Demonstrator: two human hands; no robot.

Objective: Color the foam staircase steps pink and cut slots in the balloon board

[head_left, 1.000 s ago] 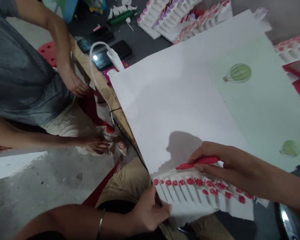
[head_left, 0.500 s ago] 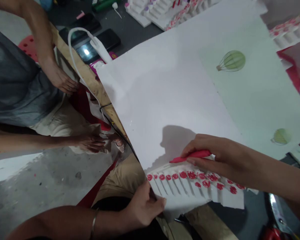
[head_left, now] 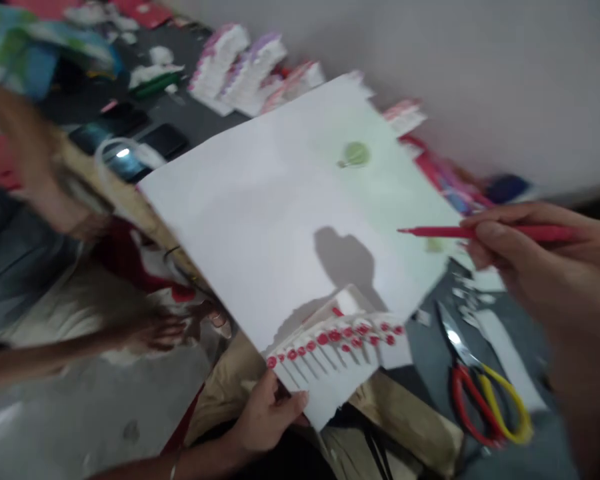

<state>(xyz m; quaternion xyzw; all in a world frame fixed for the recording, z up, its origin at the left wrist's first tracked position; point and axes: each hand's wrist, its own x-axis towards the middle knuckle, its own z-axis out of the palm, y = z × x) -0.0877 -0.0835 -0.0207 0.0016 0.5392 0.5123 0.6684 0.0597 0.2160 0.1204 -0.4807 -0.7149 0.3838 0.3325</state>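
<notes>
Left hand pinches dotted piece by its edge; right hand holds pen.

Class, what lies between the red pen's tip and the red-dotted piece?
In the head view, a stretch of the white sheet, partly in shadow, lies between the pen and the dotted piece.

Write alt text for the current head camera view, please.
The right hand holds a red pen over a white and pale-green sheet; the left hand pinches a white ridged piece with red tips. Scissors lie at right.
</notes>
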